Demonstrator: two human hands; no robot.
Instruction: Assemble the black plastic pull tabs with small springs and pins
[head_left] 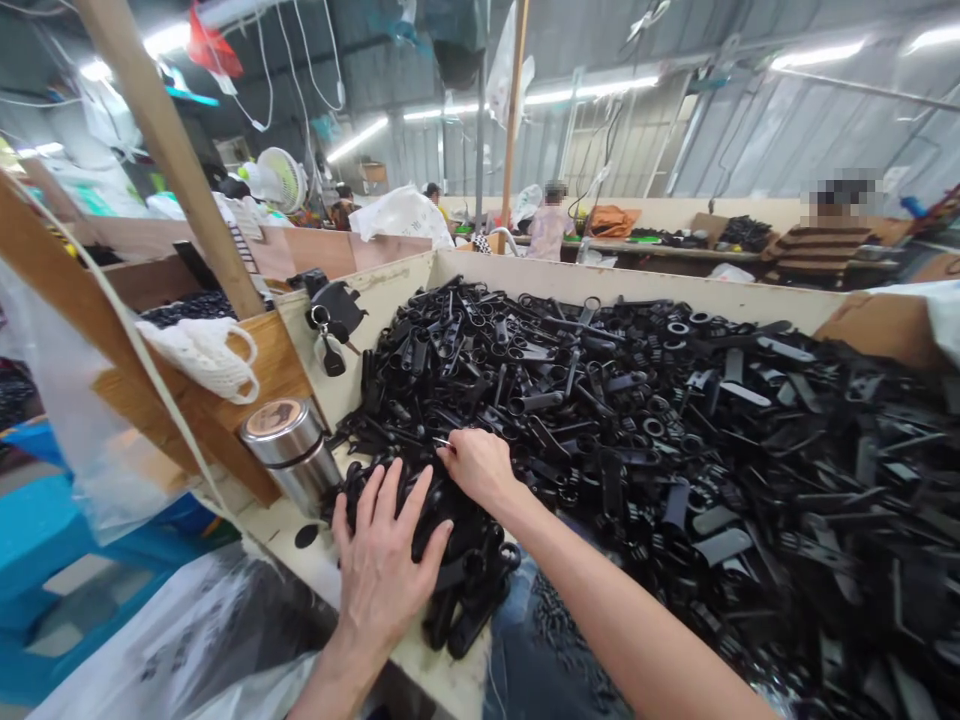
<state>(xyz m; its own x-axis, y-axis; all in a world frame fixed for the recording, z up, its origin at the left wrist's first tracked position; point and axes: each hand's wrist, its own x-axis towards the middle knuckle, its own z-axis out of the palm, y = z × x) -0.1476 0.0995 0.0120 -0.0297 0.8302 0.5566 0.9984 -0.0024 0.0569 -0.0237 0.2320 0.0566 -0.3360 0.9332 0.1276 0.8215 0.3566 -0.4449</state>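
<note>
My left hand [388,550] lies with spread fingers on a cluster of black plastic parts [469,595] at the near edge of the bin. Just beyond it, my right hand [480,465] is closed in a pinch. A thin shiny tip [442,442] sticks out from its fingers; what it belongs to is hidden. Past both hands spreads a large heap of loose black parts [540,360], some with rings, others flat and strip-like. Under my right forearm, much smaller dark pieces [562,640] lie on a bluish sheet.
A steel flask [292,455] stands left of my hands. Keys [328,345] hang on the pale bin wall [295,322]. A white knitted item [206,352] lies beside a wooden post. Blue plastic stools [67,580] are at lower left. Several people sit or stand farther back.
</note>
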